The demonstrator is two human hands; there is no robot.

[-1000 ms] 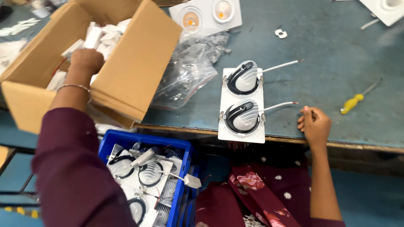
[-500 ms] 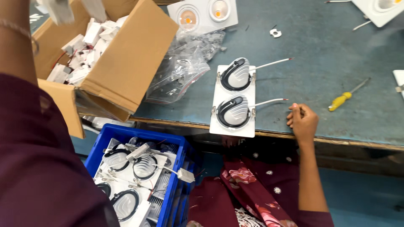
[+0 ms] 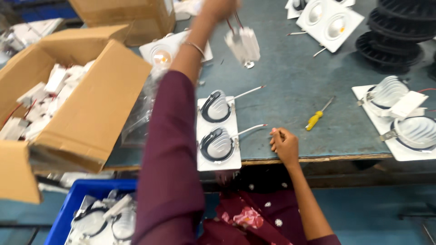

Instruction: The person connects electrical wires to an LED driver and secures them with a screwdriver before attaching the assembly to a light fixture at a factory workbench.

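Above the grey-blue surface (image 3: 290,90), the left hand (image 3: 220,7) is raised and pinched shut on the thin red leads of a small white driver block (image 3: 244,45), which dangles blurred beneath it over the double downlight plate (image 3: 219,131). That block looks light and rigid, a plastic case, so I judge it safer gripped by its body than swung from the wires, which could pull loose. The right hand (image 3: 284,145) rests curled at the surface edge, near the plate's white lead; whether it grips anything I cannot tell.
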